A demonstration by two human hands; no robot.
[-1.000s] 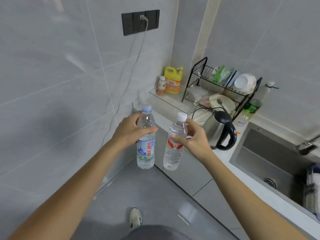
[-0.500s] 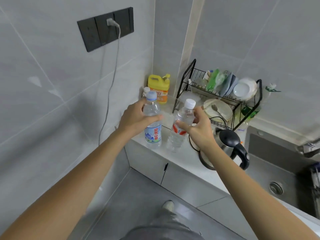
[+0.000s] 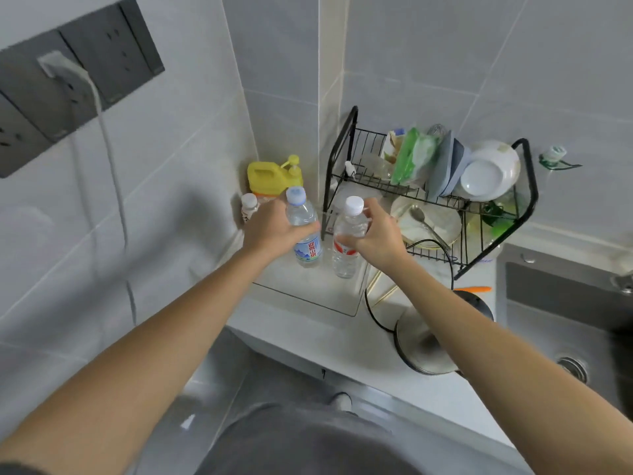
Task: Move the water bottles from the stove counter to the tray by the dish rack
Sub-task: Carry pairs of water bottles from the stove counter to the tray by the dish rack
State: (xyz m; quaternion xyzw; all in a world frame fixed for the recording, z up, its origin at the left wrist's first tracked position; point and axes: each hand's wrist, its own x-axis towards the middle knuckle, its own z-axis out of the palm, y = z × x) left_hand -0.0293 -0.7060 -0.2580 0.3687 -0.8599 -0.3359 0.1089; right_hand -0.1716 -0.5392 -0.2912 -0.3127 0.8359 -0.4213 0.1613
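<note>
Both clear plastic bottles have travelled forward, now upright just above the shallow clear tray [image 3: 308, 296] beside the black wire dish rack [image 3: 428, 197]. Left hand [image 3: 270, 231] grips the blue-capped, blue-labelled bottle [image 3: 303, 231]; right hand [image 3: 376, 234] grips the white-capped, red-labelled bottle [image 3: 347, 238]. Tray lies straight below both grips.

Head camera looks steeply down, close over the counter [image 3: 342, 341] corner.

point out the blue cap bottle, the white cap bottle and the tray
blue cap bottle [image 3: 309, 250]: head view, on its blue label.
white cap bottle [image 3: 344, 265]: head view, on the clear lower body.
tray [image 3: 308, 286]: head view, on the bare floor near its front edge.
</note>
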